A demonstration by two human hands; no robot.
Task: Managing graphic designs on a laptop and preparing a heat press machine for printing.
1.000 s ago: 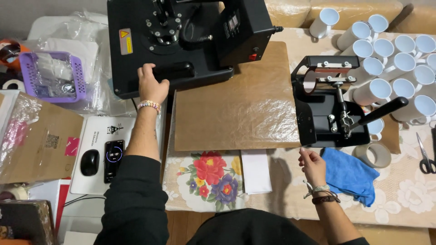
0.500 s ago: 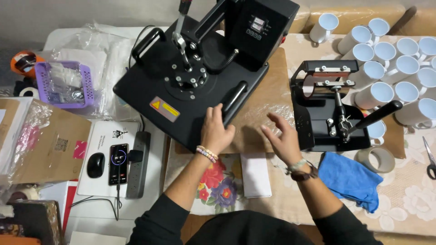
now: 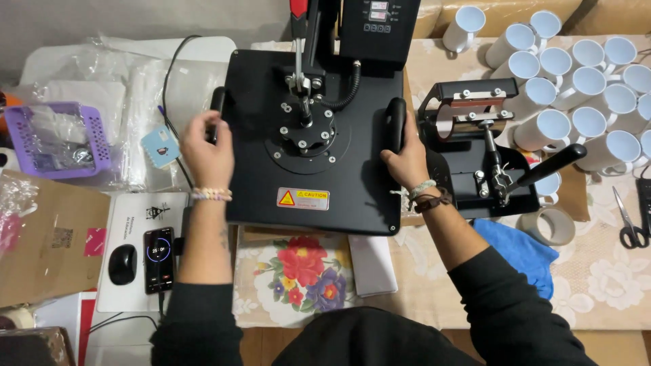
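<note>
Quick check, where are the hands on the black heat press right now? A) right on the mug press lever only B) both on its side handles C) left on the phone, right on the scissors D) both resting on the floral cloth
B: the left hand grips the handle on the left edge of the heat press and the right hand grips the handle on its right edge.

One heat press [image 3: 312, 149], one mug press [image 3: 485, 152], one scissors [image 3: 630, 220], one phone [image 3: 159, 259].
</note>
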